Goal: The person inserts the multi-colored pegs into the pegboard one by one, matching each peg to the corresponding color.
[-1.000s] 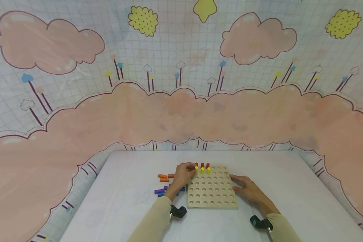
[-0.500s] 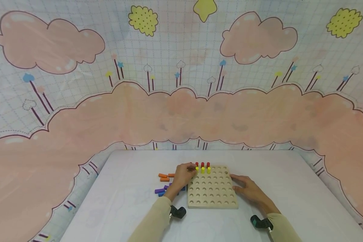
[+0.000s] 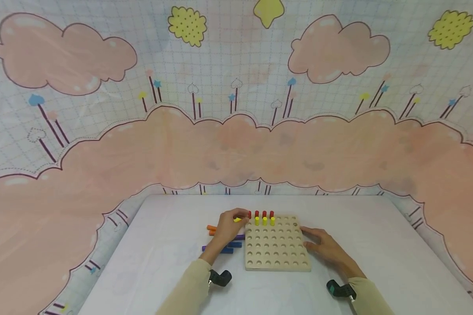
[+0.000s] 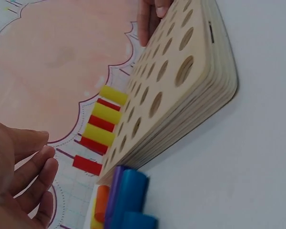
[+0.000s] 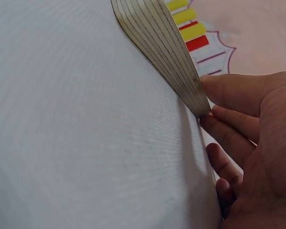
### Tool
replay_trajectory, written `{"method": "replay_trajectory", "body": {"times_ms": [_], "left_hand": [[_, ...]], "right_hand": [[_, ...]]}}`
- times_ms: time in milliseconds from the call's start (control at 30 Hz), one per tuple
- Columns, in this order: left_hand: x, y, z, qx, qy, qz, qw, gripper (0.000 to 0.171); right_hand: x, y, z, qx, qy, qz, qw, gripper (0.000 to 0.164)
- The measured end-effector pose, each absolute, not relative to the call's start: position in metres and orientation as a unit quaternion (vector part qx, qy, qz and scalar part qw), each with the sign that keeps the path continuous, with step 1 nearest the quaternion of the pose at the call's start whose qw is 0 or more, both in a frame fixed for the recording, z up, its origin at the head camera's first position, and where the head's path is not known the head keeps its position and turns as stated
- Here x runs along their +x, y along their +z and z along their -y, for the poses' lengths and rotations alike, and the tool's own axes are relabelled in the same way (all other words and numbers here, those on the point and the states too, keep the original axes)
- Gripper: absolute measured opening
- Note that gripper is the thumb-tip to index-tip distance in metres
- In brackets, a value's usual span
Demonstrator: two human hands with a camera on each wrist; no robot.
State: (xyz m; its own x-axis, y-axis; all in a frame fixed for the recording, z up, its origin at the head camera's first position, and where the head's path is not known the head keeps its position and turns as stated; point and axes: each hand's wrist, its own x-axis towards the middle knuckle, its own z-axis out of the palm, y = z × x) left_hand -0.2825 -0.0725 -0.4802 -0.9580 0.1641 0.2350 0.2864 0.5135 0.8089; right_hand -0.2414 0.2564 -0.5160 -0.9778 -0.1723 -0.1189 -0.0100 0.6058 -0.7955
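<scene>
My left hand point(image 3: 230, 225) is just left of the wooden pegboard point(image 3: 277, 253). Its fingers are loosely bent, with nothing between them in the left wrist view, and apart from the nearest red peg point(image 4: 87, 165). A row of red pegs point(image 3: 264, 214) stands along the board's far edge. Before them is a row of three yellow pegs point(image 3: 264, 221). My right hand point(image 3: 327, 247) rests against the board's right side, thumb point(image 5: 229, 90) and fingers touching its edge.
Loose pegs lie on the white table left of the board: orange pegs point(image 3: 211, 228), blue pegs point(image 3: 234, 245), purple pegs point(image 3: 239, 237) and a yellow peg point(image 3: 238, 220). They are partly hidden by the left hand and forearm. A patterned cloth point(image 3: 236, 148) hangs behind the table.
My left hand has let go of the leftmost yellow peg, which stands in its hole, and moved left. The leftmost red peg now shows. My right hand has stayed at the board.
</scene>
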Motion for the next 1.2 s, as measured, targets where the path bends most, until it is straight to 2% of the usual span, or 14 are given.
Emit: {"method": "replay_trajectory", "body": {"times_ms": [200,567,967,1200], "left_hand": [[-0.281,-0.474,0.089,-0.125,-0.476,0.867,0.083,0.022],[-0.288,-0.474,0.109,-0.071,-0.491,0.868,0.021,0.029],[-0.296,-0.485,0.116,0.005,-0.436,0.899,-0.036,0.024],[-0.295,-0.489,0.116,0.015,-0.417,0.908,-0.039,0.021]], "right_hand": [[-0.24,-0.517,-0.255,-0.048,-0.443,-0.89,0.102,0.054],[-0.241,-0.516,-0.258,-0.037,-0.439,-0.892,0.099,0.053],[-0.24,-0.515,-0.258,-0.039,-0.444,-0.89,0.094,0.054],[-0.239,-0.516,-0.256,-0.034,-0.442,-0.891,0.099,0.054]]}}
